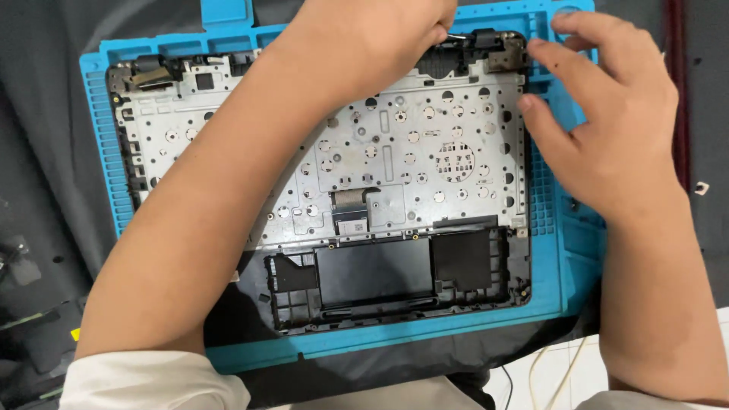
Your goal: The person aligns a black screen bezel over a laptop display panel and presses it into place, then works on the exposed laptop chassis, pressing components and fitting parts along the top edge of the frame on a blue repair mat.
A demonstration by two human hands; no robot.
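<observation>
Your desk (pixel 45 152) is covered in dark cloth, and on it sits a blue mat (pixel 566 266) with the stripped laptop case (pixel 425 163) lying flat inside it, long axis running left to right across your view. The silver keyboard plate fills the upper part, the black touchpad (pixel 373 272) sits in the lower half nearer you, and a short ribbon cable (pixel 351 206) pokes out just above it.

The spot that matters is the far right corner, where the right hinge (pixel 505 53) sits. Your left hand (pixel 372 38) has reached diagonally right across the case and is clenched at the far edge just left of that hinge, next to a thin wire; what the grip actually pinches is hidden by your knuckles, can't tell. Your right hand (pixel 607 133) is the nearer one to the hinge, released, fingers spread, tips resting on the case's right edge and the mat.

Your left forearm blocks the case's middle. The left hinge (pixel 148 74) is well apart. White cables (pixel 558 372) lie near your right elbow
</observation>
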